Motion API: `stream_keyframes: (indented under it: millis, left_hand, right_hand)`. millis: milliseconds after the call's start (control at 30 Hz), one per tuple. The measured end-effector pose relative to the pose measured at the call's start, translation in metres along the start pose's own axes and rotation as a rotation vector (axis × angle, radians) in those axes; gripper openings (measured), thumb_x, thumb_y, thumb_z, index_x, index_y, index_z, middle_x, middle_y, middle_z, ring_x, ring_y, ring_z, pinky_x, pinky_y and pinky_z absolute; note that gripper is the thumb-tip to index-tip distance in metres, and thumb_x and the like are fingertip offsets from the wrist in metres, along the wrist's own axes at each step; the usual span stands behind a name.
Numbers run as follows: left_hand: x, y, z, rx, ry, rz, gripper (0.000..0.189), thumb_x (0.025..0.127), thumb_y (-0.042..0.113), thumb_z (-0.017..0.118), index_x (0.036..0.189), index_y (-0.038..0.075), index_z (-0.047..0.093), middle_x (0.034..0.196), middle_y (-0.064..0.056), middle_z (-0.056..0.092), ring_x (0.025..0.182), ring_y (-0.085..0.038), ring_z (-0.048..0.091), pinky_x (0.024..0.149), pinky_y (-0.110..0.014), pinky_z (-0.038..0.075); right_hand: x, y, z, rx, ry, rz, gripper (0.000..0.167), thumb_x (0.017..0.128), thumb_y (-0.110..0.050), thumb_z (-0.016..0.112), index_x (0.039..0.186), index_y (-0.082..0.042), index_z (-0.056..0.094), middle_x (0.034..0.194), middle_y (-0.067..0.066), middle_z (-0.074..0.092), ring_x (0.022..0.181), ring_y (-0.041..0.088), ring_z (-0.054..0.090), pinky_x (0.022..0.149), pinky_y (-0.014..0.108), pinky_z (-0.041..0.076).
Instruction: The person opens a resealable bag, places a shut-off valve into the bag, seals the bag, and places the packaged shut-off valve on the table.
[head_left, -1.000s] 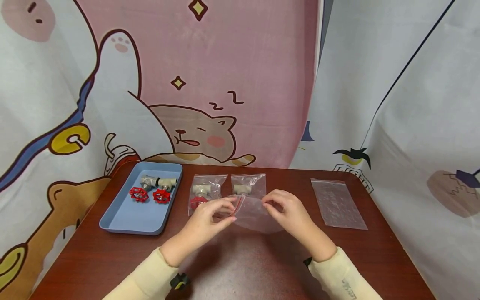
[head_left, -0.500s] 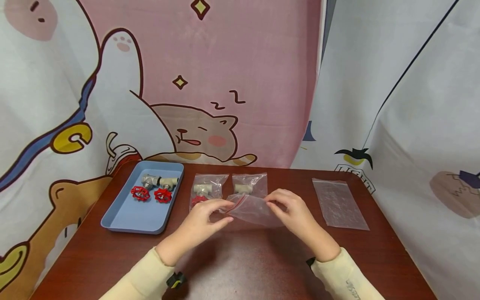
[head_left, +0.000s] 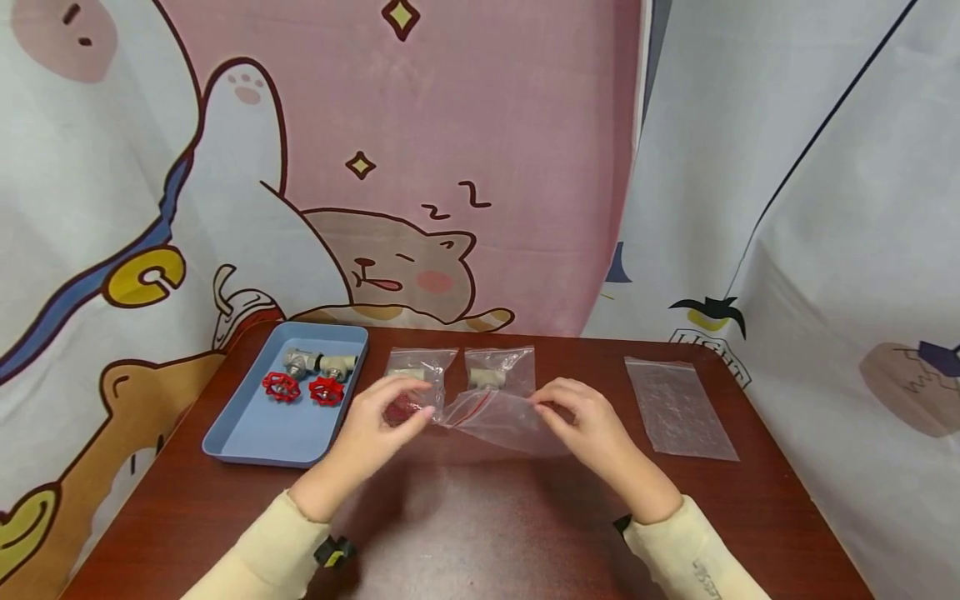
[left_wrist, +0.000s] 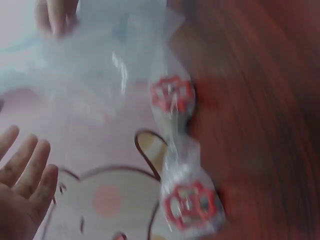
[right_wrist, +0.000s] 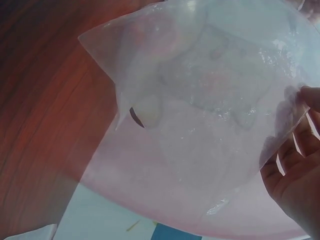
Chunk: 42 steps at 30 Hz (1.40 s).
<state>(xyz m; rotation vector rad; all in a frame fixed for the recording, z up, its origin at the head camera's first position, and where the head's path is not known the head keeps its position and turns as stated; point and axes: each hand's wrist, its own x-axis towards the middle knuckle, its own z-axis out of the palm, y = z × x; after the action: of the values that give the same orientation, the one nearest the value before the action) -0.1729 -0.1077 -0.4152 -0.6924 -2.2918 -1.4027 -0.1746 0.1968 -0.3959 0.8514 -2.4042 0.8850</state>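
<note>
A clear zip bag (head_left: 506, 423) with a red seal line hangs from my right hand (head_left: 588, 429), which pinches its edge between thumb and fingers. In the right wrist view the bag (right_wrist: 210, 100) spreads out flat and looks empty. My left hand (head_left: 367, 433) is apart from the bag, just left of its seal, its fingers loosely bent around nothing. Behind it, partly covered, lies a bagged valve (head_left: 403, 407) with a red handwheel. Another bagged valve (head_left: 487, 379) sits behind the held bag, which hides its wheel in the head view; its red handwheel (left_wrist: 172, 94) shows in the left wrist view.
A blue tray (head_left: 262, 442) at the left holds two valves (head_left: 302, 363) with red handwheels. At the right a flat clear zip bag (head_left: 681, 408) lies on the brown table (head_left: 465, 533). A printed cloth (head_left: 525, 167) hangs behind the table.
My left hand has let go of the bag's seal edge and moved left. My right hand keeps its pinch, nearly still, and the bag's free end has sagged leftward.
</note>
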Motion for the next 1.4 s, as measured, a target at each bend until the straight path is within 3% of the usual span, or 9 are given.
stream_keyframes:
  millis: [100, 200, 333, 533, 733, 900, 1033, 1300, 1400]
  left_hand:
    - [0.007, -0.017, -0.018, -0.003, 0.087, -0.120, 0.023, 0.087, 0.016, 0.068, 0.109, 0.011, 0.066, 0.103, -0.005, 0.065, 0.082, -0.012, 0.063, 0.066, -0.021, 0.052]
    - [0.014, -0.040, -0.042, 0.104, 0.122, -0.262, 0.027, 0.092, 0.021, 0.062, 0.115, 0.007, 0.063, 0.110, -0.010, 0.064, 0.092, -0.018, 0.062, 0.074, -0.026, 0.052]
    - [0.021, -0.070, -0.076, 0.316, 0.043, -0.395, 0.038, 0.094, 0.022, 0.057, 0.126, 0.004, 0.055, 0.123, -0.020, 0.056, 0.111, -0.035, 0.054, 0.090, -0.047, 0.045]
    - [0.026, -0.100, -0.110, 0.525, -0.126, -0.467, 0.053, 0.093, 0.020, 0.055, 0.138, -0.003, 0.041, 0.140, -0.032, 0.036, 0.127, -0.053, 0.029, 0.102, -0.065, 0.025]
    - [0.024, -0.129, -0.121, 0.582, -0.202, -0.533, 0.057, 0.096, 0.023, 0.050, 0.142, -0.007, 0.033, 0.143, -0.035, 0.031, 0.130, -0.054, 0.026, 0.104, -0.064, 0.023]
    - [0.020, -0.142, -0.127, 0.633, -0.288, -0.696, 0.059, 0.098, 0.028, 0.043, 0.143, -0.007, 0.028, 0.139, -0.039, 0.031, 0.125, -0.058, 0.030, 0.099, -0.066, 0.030]
    - [0.016, -0.145, -0.128, 0.667, -0.340, -0.758, 0.059, 0.098, 0.028, 0.043, 0.142, -0.008, 0.029, 0.136, -0.041, 0.034, 0.120, -0.058, 0.037, 0.092, -0.065, 0.038]
    - [0.009, -0.142, -0.121, 0.703, -0.319, -0.769, 0.057, 0.092, 0.022, 0.054, 0.138, -0.008, 0.036, 0.132, -0.037, 0.042, 0.114, -0.054, 0.045, 0.086, -0.064, 0.041]
    - [0.010, -0.137, -0.123, 0.687, -0.319, -0.814, 0.058, 0.088, 0.024, 0.059, 0.134, -0.007, 0.041, 0.127, -0.036, 0.048, 0.108, -0.051, 0.050, 0.082, -0.061, 0.043]
  right_hand:
    - [-0.001, 0.001, -0.001, 0.000, -0.008, 0.014, 0.014, 0.079, -0.007, 0.074, 0.090, -0.016, 0.072, 0.088, -0.010, 0.066, 0.085, 0.007, 0.060, 0.075, 0.028, 0.051]
    - [-0.002, 0.002, -0.002, 0.000, -0.012, 0.020, 0.014, 0.080, -0.007, 0.074, 0.090, -0.016, 0.072, 0.088, -0.010, 0.066, 0.085, 0.007, 0.060, 0.074, 0.027, 0.050]
    - [-0.004, 0.003, -0.002, -0.002, -0.016, 0.025, 0.015, 0.080, -0.006, 0.074, 0.090, -0.016, 0.071, 0.088, -0.011, 0.066, 0.083, 0.006, 0.059, 0.071, 0.025, 0.049]
    - [-0.007, 0.004, -0.002, -0.011, -0.026, 0.032, 0.016, 0.080, -0.006, 0.074, 0.089, -0.019, 0.071, 0.087, -0.011, 0.066, 0.082, 0.005, 0.059, 0.070, 0.025, 0.049]
    - [-0.008, 0.005, -0.002, 0.007, -0.035, 0.021, 0.015, 0.080, -0.006, 0.073, 0.089, -0.018, 0.070, 0.086, -0.008, 0.066, 0.080, 0.006, 0.059, 0.068, 0.025, 0.048]
    - [-0.007, 0.004, -0.003, 0.001, -0.043, 0.033, 0.014, 0.080, -0.006, 0.074, 0.089, -0.017, 0.070, 0.087, -0.010, 0.066, 0.081, 0.005, 0.059, 0.070, 0.025, 0.049]
    - [-0.007, 0.004, -0.003, 0.006, -0.050, 0.042, 0.012, 0.080, -0.007, 0.073, 0.089, -0.014, 0.071, 0.087, -0.010, 0.066, 0.081, 0.005, 0.059, 0.069, 0.025, 0.049]
    - [-0.007, 0.004, -0.003, 0.005, -0.059, 0.050, 0.010, 0.082, -0.010, 0.072, 0.089, -0.016, 0.071, 0.087, -0.011, 0.065, 0.078, 0.004, 0.056, 0.066, 0.023, 0.047]
    - [-0.006, 0.004, -0.004, 0.004, -0.064, 0.059, 0.010, 0.083, -0.011, 0.072, 0.090, -0.018, 0.070, 0.087, -0.011, 0.065, 0.078, 0.003, 0.055, 0.065, 0.022, 0.047]
